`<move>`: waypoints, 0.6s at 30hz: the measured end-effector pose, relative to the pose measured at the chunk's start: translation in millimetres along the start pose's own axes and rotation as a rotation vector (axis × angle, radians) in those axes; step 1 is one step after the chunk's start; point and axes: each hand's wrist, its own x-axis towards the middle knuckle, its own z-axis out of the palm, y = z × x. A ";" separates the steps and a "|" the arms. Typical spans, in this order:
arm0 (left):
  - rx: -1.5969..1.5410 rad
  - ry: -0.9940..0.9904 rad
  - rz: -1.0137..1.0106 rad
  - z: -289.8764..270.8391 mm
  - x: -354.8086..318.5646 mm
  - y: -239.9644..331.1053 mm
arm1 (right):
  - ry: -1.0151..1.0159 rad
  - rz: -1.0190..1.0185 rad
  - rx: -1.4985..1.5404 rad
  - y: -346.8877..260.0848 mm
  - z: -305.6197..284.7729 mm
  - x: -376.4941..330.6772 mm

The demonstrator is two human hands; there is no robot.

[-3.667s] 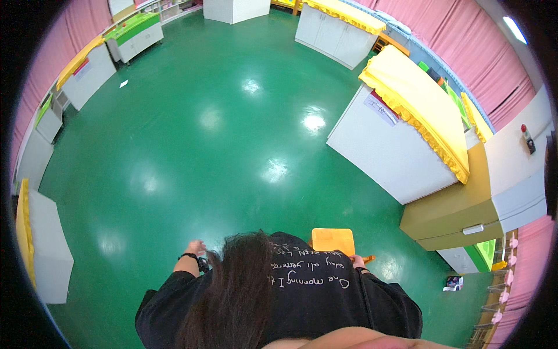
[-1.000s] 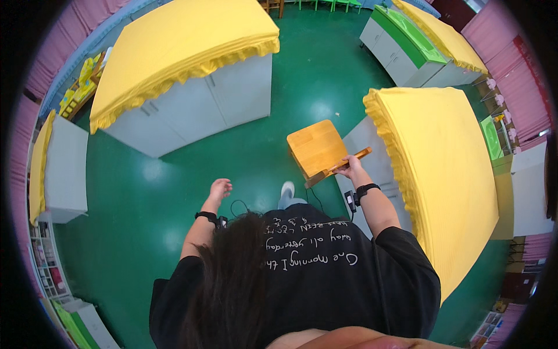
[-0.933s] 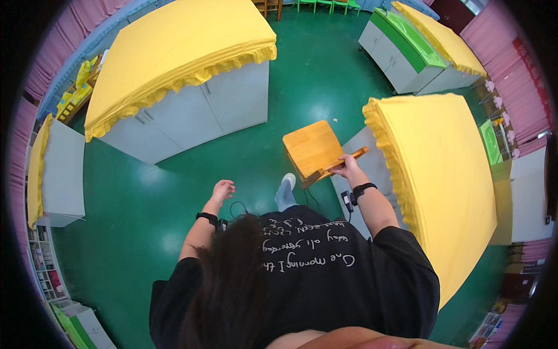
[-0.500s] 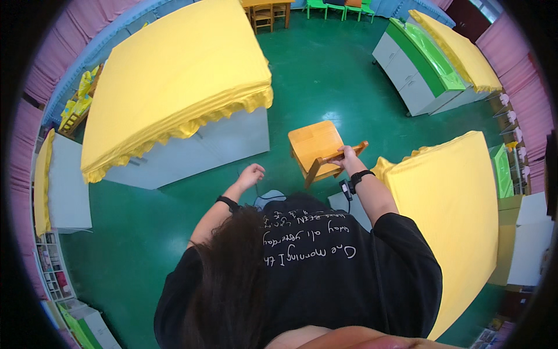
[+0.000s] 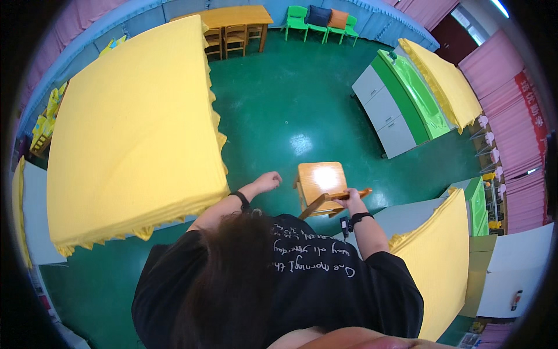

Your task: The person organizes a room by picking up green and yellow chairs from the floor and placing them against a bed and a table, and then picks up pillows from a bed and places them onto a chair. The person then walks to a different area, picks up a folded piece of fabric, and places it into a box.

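A small wooden chair (image 5: 311, 187) with a light-brown seat is in front of me, just right of centre. My right hand (image 5: 351, 201) grips the top rail of its backrest, fingers wrapped round the wood. Whether the chair legs touch the floor I cannot tell. My left hand (image 5: 268, 182) hangs in the air left of the chair, holding nothing, its fingers loosely bent and apart. Both wrists wear black bands, and a small device sits at the right one.
Yellow-covered furniture stands close at left (image 5: 139, 134) and right (image 5: 439, 262). Ahead right is a grey-and-green cabinet (image 5: 389, 110). Green floor (image 5: 279, 93) runs ahead toward a wooden table (image 5: 232, 16) with chairs and several green chairs (image 5: 296, 18) with cushions.
I have moved forward between the yellow-covered units, carrying the chair along in my right hand. The far table and green chairs show more fully. My left hand's fingers look more bent.
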 end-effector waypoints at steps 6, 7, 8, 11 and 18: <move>-0.013 -0.067 0.009 -36.0 113.6 21.6 | 0.188 -0.005 0.064 -90.2 -0.5 46.4; 0.020 -0.047 0.082 -46.2 136.1 11.7 | 0.179 -0.006 0.047 -107.7 12.6 52.5; 0.010 -0.028 0.082 -61.7 156.6 9.8 | 0.182 -0.056 0.029 -125.5 22.4 58.1; 0.077 0.080 0.020 -101.9 205.9 -3.1 | 0.255 -0.025 0.015 -178.8 25.3 114.5; -0.403 0.483 -0.322 -217.9 278.2 -15.6 | 0.241 0.130 0.047 -290.9 93.5 226.2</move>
